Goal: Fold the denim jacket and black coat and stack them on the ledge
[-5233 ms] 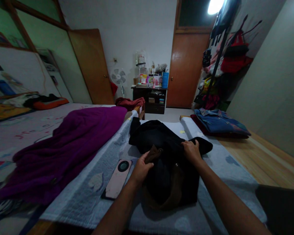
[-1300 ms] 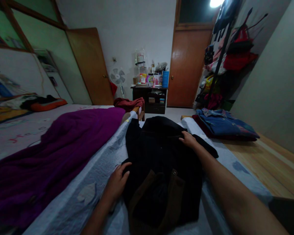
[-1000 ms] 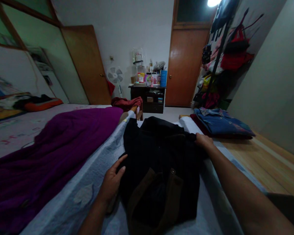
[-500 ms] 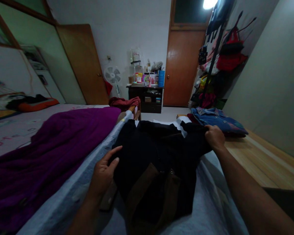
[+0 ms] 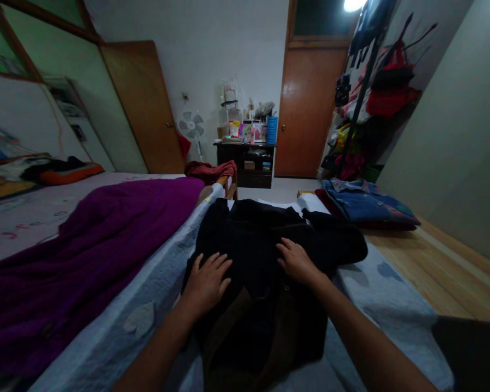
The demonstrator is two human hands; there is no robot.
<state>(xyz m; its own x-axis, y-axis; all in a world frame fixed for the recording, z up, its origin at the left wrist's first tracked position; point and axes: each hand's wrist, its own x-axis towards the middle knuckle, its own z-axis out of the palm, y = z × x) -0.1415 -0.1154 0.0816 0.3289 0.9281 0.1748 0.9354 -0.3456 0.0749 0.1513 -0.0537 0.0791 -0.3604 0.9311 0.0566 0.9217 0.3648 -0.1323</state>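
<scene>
L hand (image 5: 207,281) spread flat on black garment (image 5: 249,239), L side; R hand (image 5: 297,262) also on it, fingers loosely spread. Garment lies on pale blue cover (image 5: 396,294), betw. purple cloth (image 5: 118,234) & folded denim (image 5: 367,201).

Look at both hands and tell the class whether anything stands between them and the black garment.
Nothing visible does. The left hand and right hand appear to rest directly on the black garment. The purple cloth and folded denim clothing lie off to the sides.
</scene>
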